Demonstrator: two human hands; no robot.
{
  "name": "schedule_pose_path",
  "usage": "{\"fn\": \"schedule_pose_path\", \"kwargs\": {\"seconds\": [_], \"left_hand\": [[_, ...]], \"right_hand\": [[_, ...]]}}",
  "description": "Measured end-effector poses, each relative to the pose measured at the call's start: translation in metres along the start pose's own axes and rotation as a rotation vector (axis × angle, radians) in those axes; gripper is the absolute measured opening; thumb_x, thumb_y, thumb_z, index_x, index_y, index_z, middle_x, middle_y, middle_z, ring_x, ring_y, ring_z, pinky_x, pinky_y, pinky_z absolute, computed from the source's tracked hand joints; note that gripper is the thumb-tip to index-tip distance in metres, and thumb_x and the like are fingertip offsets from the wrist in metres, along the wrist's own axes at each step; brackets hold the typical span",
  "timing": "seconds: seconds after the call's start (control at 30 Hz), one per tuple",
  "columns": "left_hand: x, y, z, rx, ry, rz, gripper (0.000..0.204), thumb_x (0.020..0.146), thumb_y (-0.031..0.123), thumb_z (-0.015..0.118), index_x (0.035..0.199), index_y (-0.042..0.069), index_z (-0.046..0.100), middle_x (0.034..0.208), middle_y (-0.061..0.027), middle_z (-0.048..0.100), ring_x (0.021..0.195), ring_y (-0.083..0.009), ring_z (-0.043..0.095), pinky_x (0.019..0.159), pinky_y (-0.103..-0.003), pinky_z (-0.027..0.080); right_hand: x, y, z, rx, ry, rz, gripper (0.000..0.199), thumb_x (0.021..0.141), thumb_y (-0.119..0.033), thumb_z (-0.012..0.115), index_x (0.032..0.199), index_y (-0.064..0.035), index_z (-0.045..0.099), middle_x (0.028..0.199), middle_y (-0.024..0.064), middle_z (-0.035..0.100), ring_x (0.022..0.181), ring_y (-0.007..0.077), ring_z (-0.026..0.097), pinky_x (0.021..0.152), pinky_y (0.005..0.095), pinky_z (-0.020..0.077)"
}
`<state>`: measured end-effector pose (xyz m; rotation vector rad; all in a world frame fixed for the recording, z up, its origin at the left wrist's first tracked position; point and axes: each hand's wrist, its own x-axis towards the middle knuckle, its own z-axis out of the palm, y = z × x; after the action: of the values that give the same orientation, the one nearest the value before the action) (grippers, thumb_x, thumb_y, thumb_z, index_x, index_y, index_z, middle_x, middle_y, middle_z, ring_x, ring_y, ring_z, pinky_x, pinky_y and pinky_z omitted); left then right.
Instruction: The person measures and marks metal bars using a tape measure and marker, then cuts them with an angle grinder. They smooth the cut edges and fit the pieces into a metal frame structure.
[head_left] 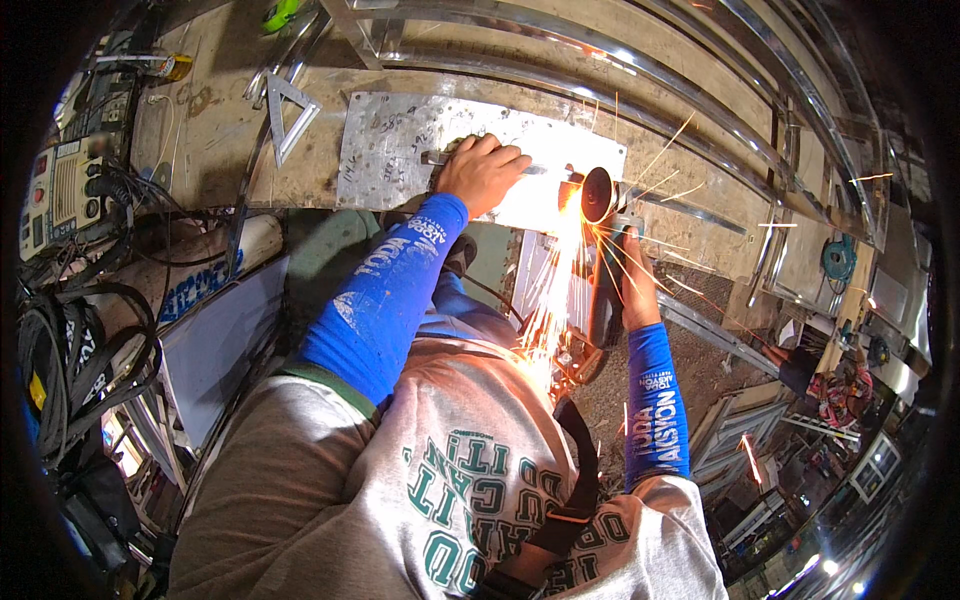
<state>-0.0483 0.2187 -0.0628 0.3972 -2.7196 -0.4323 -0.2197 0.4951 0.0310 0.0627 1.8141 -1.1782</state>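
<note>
Grinding step in hand: left hand (482, 172) clenched on a metal bar (545, 170) lying across the steel plate (400, 150) on the workbench, right hand (632, 265) gripping the sparking angle grinder (600, 200); next calls for steady bracing.

Metal plate (400, 150): dull grey, scuffed, matt. Curved steel tubes (600, 50): polished, glossy. Sleeves (385, 300): blue stretch cloth, smooth. Workbench (210, 130): rough, stained.

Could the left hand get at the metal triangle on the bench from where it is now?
Probably yes. The left hand presses a metal rod onto the steel plate, and the triangle lies on the bench just beyond the plate's far corner with nothing between. It would have to let go of the rod first.
</note>
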Motion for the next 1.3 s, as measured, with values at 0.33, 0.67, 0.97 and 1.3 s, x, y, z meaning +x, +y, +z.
{"fn": "schedule_pose_path", "kwargs": {"seconds": [0.33,0.67,0.97,1.3], "left_hand": [[0.0,0.001,-0.002,-0.012,-0.029,-0.011,0.035,0.095,0.03,0.074,0.129,0.022,0.074,0.122,0.0087,0.071,0.109,-0.0165,0.06,0.095,-0.039,0.046],[0.001,0.002,0.0,-0.02,-0.001,-0.006,0.033,0.096,0.033,0.074,0.127,0.022,0.074,0.12,0.0091,0.071,0.107,-0.0162,0.06,0.091,-0.038,0.046],[0.001,0.001,0.0,-0.027,0.022,0.004,0.031,0.097,0.033,0.073,0.125,0.022,0.074,0.119,0.0086,0.071,0.108,-0.0165,0.06,0.093,-0.038,0.045],[-0.001,0.002,0.004,-0.022,0.085,0.064,0.03,0.097,0.028,0.071,0.124,0.015,0.073,0.117,-0.0018,0.069,0.109,-0.0209,0.061,0.097,-0.043,0.043]], "right_hand": [[0.0,-0.003,0.005,0.001,0.049,-0.017,0.07,0.109,-0.058,0.054,0.145,0.0023,0.059,0.134,0.0087,0.068,0.119,0.0155,0.066,0.104,0.0319,0.0512],[-0.007,-0.016,0.014,-0.036,0.074,-0.032,0.075,0.107,-0.063,0.055,0.145,0.0019,0.06,0.134,0.0073,0.068,0.119,0.0151,0.065,0.105,0.0314,0.0504],[0.001,-0.021,0.009,-0.048,0.038,0.006,0.066,0.106,-0.066,0.054,0.125,-0.0029,0.064,0.101,0.0069,0.071,0.08,0.0173,0.07,0.074,0.035,0.0607],[-0.032,-0.016,0.007,0.028,0.075,-0.041,0.066,0.107,-0.066,0.05,0.123,-0.003,0.064,0.093,0.0061,0.067,0.074,0.017,0.07,0.068,0.0356,0.0627]]}}
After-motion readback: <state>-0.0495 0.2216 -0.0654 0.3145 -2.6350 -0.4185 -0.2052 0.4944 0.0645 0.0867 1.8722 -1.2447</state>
